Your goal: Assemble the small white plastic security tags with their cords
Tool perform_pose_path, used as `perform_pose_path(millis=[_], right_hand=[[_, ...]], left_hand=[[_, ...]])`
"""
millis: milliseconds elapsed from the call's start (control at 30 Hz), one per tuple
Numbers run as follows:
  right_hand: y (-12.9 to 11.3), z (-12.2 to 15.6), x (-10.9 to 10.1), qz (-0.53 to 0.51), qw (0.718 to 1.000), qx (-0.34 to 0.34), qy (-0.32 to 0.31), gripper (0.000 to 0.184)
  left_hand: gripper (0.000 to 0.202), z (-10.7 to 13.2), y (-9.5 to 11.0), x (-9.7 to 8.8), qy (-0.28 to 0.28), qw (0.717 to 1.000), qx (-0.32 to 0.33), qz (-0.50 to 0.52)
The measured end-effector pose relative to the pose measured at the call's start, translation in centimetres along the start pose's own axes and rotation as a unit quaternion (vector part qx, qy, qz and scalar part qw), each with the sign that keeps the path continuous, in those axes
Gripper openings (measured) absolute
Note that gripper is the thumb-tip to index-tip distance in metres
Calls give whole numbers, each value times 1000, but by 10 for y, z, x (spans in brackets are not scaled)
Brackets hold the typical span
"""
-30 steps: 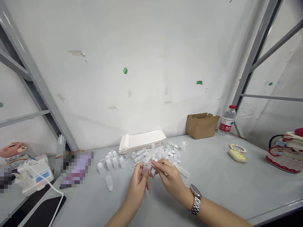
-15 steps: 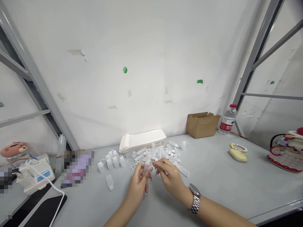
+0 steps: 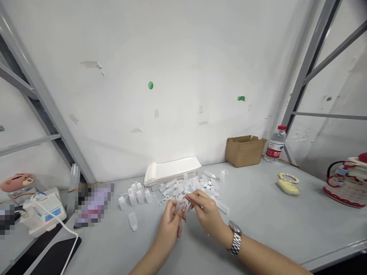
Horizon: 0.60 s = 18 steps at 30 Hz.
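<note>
Scuffed white wall [image 3: 172,76], grey counter [image 3: 258,217] beneath it: what's the person doing there?

Their left hand [image 3: 169,229] is curled closed around a small translucent plastic bottle [image 3: 179,207], held up over the counter near its middle. Their right hand [image 3: 208,214] is pinched shut at the bottle's top.

Pinching what?

Too small to tell.

And how far have things got?

A short row of white bottles [image 3: 136,196] stands upright to the left, thin looped cords trailing from them, and one more bottle [image 3: 132,221] lies nearer. A far bigger jumble of bottles and caps [image 3: 195,185] remains loose in the centre.

Materials?

Milky, soft-looking plastic with rounded shoulders. Behind the jumble sits a flat stack of white paper sleeves [image 3: 172,171].
</note>
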State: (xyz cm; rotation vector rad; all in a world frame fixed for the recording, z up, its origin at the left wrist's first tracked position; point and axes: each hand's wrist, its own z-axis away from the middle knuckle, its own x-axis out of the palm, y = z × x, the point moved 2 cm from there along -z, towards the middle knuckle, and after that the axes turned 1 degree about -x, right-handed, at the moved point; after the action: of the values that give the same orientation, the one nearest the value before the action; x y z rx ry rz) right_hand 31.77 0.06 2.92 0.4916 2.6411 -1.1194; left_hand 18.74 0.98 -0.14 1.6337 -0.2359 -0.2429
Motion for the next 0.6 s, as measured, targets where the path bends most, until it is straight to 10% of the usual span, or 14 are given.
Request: perform_pose_path(millis=[300,600], right_hand=[[-2,-3,1,-42,997,28,-60,30],[-3,-12,-11,-82,991,104,14,19]], left_hand=[[27,-4,-2,2,6,999,-10,33],[35,-3,18,0,-33,999,-2,37]])
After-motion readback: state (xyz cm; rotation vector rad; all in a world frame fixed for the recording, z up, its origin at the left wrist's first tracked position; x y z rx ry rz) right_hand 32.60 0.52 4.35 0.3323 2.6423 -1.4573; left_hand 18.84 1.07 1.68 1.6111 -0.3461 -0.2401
